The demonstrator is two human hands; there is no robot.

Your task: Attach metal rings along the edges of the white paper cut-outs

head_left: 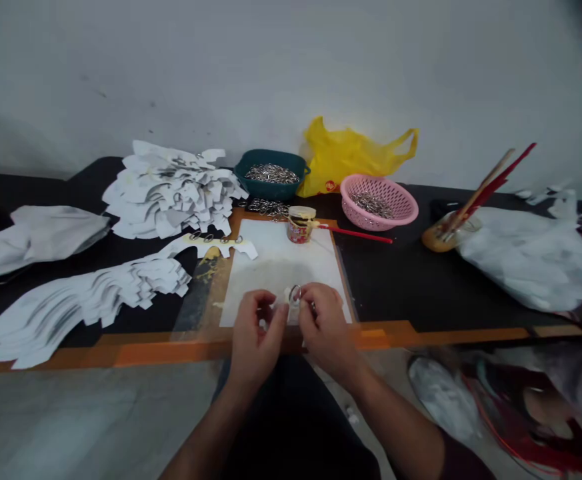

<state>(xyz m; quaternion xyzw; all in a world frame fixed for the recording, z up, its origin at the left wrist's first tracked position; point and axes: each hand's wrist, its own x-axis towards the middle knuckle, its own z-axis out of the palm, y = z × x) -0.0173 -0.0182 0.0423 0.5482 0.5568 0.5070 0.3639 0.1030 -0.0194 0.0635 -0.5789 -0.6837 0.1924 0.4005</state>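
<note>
My left hand (257, 337) pinches a small white strap piece (283, 295) above the front of the white board (275, 260). Close beside it, my right hand (328, 330) is closed with its fingertips on a silver metal ring (295, 292). The ring meets the white piece between both hands; whether it is threaded on I cannot tell. Beyond them stands an open glue tub (301, 229), a red-handled brush (358, 234) lying from it to the right. A white cut piece with several rings (221, 247) lies to the left of the board.
Stacked white cut pieces (91, 293) lie at left, with a ringed pile (165, 193) behind. A green basket (271, 155) and a pink basket (405, 207) hold metal rings. A yellow bag (341, 157), a jar of brushes (441, 237) and a white plastic bag (531, 260) stand further right.
</note>
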